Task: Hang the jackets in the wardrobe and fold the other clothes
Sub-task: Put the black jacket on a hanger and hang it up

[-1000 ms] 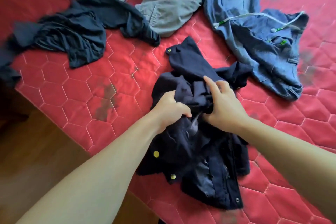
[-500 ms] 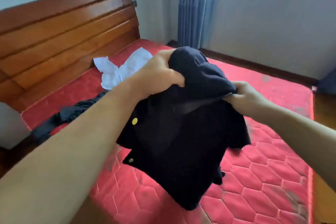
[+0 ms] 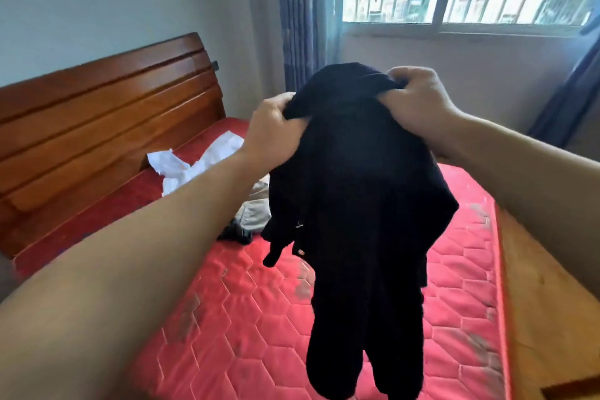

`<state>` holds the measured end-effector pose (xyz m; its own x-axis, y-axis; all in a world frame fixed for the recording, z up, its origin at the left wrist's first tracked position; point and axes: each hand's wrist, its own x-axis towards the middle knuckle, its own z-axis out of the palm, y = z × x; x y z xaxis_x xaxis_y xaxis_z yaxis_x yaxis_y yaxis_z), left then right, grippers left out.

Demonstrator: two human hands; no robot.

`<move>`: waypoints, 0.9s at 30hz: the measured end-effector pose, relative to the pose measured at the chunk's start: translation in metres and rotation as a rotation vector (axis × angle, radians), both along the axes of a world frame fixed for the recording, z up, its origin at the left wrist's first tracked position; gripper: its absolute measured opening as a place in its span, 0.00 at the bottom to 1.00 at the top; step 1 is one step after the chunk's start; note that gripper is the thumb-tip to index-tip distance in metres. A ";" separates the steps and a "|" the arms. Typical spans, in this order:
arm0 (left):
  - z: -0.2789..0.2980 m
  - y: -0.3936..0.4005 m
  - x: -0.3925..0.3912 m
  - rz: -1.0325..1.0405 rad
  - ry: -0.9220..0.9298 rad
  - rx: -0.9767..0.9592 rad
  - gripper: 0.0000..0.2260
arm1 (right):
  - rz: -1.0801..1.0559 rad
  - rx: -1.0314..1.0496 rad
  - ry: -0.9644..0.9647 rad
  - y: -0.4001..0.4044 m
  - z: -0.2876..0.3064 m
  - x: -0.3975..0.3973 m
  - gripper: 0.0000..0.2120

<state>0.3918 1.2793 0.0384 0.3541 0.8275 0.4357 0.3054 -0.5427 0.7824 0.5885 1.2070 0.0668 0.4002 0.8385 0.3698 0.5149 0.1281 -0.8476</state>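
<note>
We've lifted the dark navy cloth jacket [image 3: 354, 191] clear of the red quilted mattress [image 3: 246, 318] vs 1 s ago; left hand [image 3: 271, 130] & right hand [image 3: 418, 101] fingers bunch its collar at 12 o'clock, ready for the wardrobe.

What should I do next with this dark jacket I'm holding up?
Probably shift both grips out to the shoulders. The left hand and right hand bunch the jacket at its top, so it hangs crumpled above the mattress, not ready for hanging.
</note>
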 end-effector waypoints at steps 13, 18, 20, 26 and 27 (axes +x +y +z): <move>0.072 -0.027 0.039 -0.174 -0.500 -0.917 0.12 | 0.114 -0.094 0.112 -0.077 -0.088 -0.055 0.20; 0.062 -0.035 0.009 -0.417 -0.303 -0.765 0.15 | -0.140 -0.045 0.524 -0.062 -0.042 -0.048 0.14; 0.041 -0.031 -0.021 -0.537 -0.140 -0.587 0.29 | -0.157 -0.042 0.599 -0.057 -0.012 -0.047 0.12; -0.065 -0.030 -0.066 -0.475 0.474 -0.307 0.50 | 0.243 0.196 0.988 -0.040 0.065 -0.064 0.12; -0.080 -0.033 -0.061 -0.487 0.438 -0.334 0.44 | 0.267 0.218 1.006 -0.037 0.069 -0.067 0.13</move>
<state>0.3305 1.2462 -0.0415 0.7996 0.5955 -0.0775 0.4126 -0.4510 0.7914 0.5219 1.1704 0.1355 0.4180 0.8999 0.1243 -0.4774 0.3341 -0.8127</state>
